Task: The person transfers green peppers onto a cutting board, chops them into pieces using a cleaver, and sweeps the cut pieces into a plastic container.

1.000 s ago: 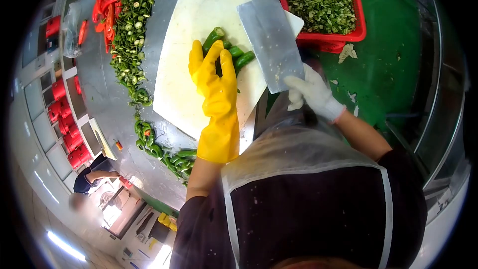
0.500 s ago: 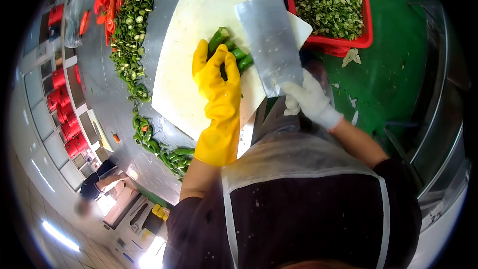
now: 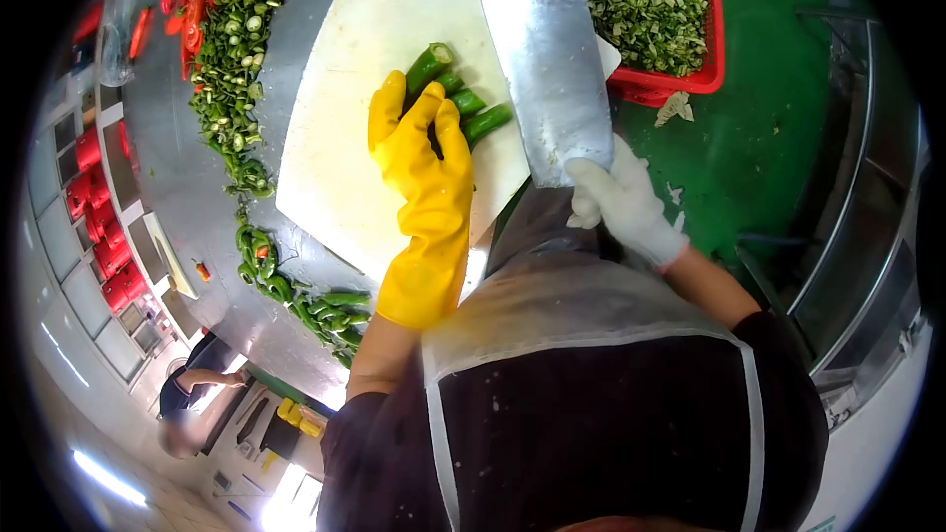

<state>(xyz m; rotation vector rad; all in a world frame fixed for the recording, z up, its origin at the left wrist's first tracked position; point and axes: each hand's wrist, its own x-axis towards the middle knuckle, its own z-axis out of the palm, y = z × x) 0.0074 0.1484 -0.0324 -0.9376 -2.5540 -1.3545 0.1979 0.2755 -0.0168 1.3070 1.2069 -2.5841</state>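
My left hand (image 3: 424, 148), in a yellow rubber glove, lies on several green peppers (image 3: 485, 122) on the white cutting board (image 3: 345, 108). Its fingers curl over them, and the peppers' stem ends are cut off. In a white glove, my right hand (image 3: 623, 199) grips a broad cleaver (image 3: 552, 74) near the blade's lower end; the handle is hidden in the palm. The blade is tilted over the board's right side, just right of the peppers and apart from them.
Green pepper pieces (image 3: 232, 69) and red peppers (image 3: 192, 0) lie on the metal table (image 3: 177, 167) at the left. More green peppers (image 3: 271, 281) trail toward me. A red basket (image 3: 711, 49) holds chopped greens. Another person (image 3: 192, 384) stands beyond, at the lower left.
The view has shifted a little. The cleaver has moved slightly right, away from the peppers, and its blade faces the camera more. My left hand stays on the peppers.
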